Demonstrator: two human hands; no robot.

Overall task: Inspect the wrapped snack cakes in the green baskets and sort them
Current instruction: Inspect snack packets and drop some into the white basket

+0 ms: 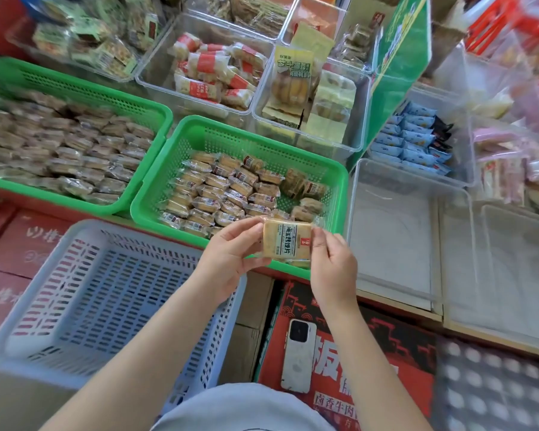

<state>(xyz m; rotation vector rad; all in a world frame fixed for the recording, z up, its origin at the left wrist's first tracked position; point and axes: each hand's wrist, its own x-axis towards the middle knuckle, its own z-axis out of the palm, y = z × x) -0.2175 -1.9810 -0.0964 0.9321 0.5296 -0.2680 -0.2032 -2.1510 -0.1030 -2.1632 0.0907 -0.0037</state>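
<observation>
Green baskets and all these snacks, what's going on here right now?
A person is holding one wrapped snack cake up with both hands, left hand and right hand pinching its ends, label facing up. It sits over the near edge of the smaller green basket, which is partly filled. The blue basket beside it holds nothing visible.

Glossy clear film wraps the snack cake [287,242]; perforated plastic green basket [156,194].

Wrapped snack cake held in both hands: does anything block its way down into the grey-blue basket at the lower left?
Nothing visible does. The snack cake is pinched between the left hand and right hand over the green basket's near rim; the grey-blue basket is open-topped and holds nothing.
</observation>
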